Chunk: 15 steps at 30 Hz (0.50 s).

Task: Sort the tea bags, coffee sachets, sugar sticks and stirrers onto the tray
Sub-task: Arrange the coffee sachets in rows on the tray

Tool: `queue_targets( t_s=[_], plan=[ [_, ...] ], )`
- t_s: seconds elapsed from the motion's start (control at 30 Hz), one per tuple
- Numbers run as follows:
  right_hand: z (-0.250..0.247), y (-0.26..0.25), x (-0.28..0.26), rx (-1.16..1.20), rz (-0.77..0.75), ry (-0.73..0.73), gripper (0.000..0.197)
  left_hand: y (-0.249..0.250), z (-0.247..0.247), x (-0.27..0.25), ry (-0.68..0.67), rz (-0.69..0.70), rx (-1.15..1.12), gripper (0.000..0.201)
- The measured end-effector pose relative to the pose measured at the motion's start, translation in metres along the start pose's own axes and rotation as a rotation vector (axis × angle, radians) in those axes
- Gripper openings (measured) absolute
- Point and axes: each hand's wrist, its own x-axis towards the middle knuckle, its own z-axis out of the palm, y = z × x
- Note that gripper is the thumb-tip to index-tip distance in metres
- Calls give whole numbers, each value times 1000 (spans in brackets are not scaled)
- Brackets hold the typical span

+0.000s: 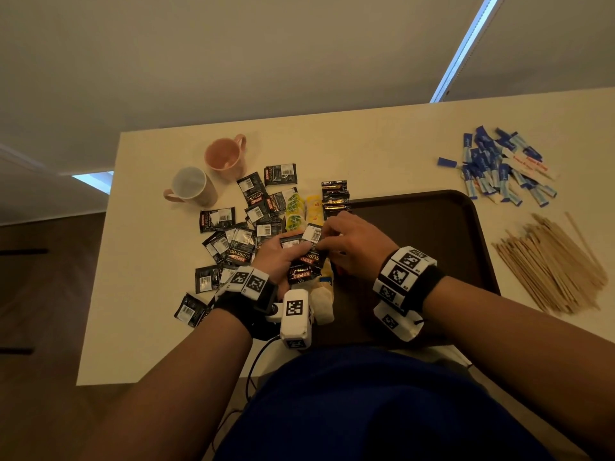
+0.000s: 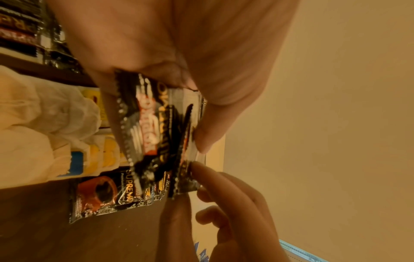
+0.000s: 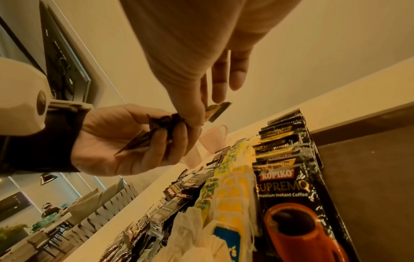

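Note:
My left hand [image 1: 289, 256] grips a small stack of black coffee sachets [image 2: 156, 134] above the tray's left edge. My right hand [image 1: 332, 239] pinches the top sachet [image 1: 312, 232] of that stack between thumb and fingers; the right wrist view shows its corner [image 3: 218, 109] sticking out past the fingers. A row of coffee sachets [image 1: 334, 197] lies along the left side of the dark brown tray [image 1: 432, 227], with yellow tea bags [image 1: 313, 207] beside it. More coffee sachets [image 1: 233, 241] lie scattered on the table to the left.
Blue sugar sticks [image 1: 499, 168] are heaped at the table's far right, wooden stirrers [image 1: 552, 261] piled nearer. Two mugs [image 1: 226, 156] [image 1: 191, 186] stand at the back left. White tea bags [image 1: 322, 302] lie by my left wrist.

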Motion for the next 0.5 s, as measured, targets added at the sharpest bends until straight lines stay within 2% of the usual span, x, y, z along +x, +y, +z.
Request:
queue_targets(
  t_s=[0.23, 0.33, 0.43, 0.5],
  plan=[
    [4, 9, -3, -3, 21, 91, 18, 2, 2, 2, 22, -46, -114, 26],
    [1, 12, -5, 34, 93, 140, 16, 2, 1, 0, -38, -110, -163, 25],
    [-5, 17, -8, 155, 302, 176, 19, 3, 0, 0, -59, -123, -183, 24],
    [-10, 24, -15, 290, 499, 119, 19, 4, -1, 0, -56, -113, -183, 23]
  ],
)
